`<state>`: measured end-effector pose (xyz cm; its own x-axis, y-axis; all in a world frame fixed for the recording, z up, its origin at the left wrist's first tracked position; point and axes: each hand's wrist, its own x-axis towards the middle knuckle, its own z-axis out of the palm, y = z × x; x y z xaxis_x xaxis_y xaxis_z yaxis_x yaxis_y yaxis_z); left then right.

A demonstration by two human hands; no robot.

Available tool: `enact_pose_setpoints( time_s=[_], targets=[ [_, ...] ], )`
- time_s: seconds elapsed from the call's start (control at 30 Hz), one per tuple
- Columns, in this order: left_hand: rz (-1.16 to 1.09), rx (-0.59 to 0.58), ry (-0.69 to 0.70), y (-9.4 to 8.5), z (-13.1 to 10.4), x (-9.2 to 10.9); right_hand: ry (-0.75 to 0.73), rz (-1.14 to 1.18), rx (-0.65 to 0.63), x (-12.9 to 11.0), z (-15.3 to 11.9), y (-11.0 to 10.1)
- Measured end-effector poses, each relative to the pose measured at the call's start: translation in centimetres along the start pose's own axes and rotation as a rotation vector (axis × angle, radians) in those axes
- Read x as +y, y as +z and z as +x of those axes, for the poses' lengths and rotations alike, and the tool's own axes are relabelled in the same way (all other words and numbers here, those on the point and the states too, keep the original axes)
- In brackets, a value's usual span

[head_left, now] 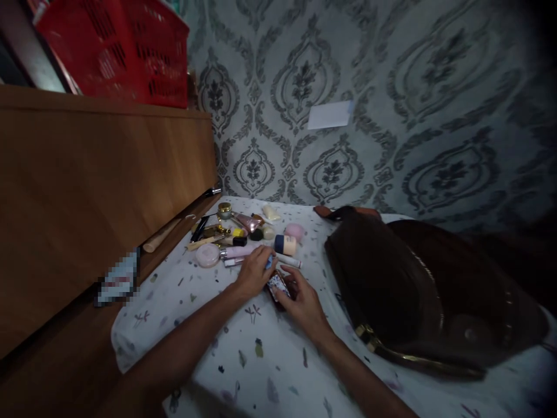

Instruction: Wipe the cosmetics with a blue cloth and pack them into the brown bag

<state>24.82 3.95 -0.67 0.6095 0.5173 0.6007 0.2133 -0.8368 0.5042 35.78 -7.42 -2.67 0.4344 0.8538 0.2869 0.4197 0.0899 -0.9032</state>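
Note:
My right hand [306, 303] grips a small dark-edged case [278, 284] with a speckled white and blue face, close above the patterned cloth. Beside it, my left hand [256, 271] is closed with a small light-blue thing [269, 262] at its fingertips; its kind is too blurred to make out. Just beyond the hands are a navy and beige jar [285, 244], a pink egg-shaped item [294, 232] and a white pen-like tube [288, 260]. To the left lie a round pink compact [208, 255] and a lilac tube [237, 251].
A large brown bag [383, 284] occupies the right side. Several cosmetics, among them a gold-lidded jar [224, 210] and a pink squeeze tube [248, 222], lie towards the wall. A wooden cabinet [108, 174] borders the left, with a red basket [161, 58] on top.

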Motion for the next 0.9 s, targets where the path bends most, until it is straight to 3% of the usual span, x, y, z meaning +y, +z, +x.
enact_pose_setpoints(
  time_s=[0.23,0.53,0.77,0.9],
  targets=[
    [-0.095,-0.051,-0.018,0.6,0.0,-0.1,0.019,-0.004,0.103,0.0,-0.2,-0.3],
    [-0.106,-0.121,-0.044,0.6,-0.4,0.2,0.067,0.153,0.121,0.5,0.1,-0.8],
    [-0.056,-0.161,0.015,0.6,-0.4,0.2,-0.165,-0.207,0.070,0.3,-0.3,-2.2],
    [-0.060,-0.161,0.027,0.5,-0.3,0.5,-0.214,-0.304,0.043,0.3,-1.0,-2.5]
  ],
)
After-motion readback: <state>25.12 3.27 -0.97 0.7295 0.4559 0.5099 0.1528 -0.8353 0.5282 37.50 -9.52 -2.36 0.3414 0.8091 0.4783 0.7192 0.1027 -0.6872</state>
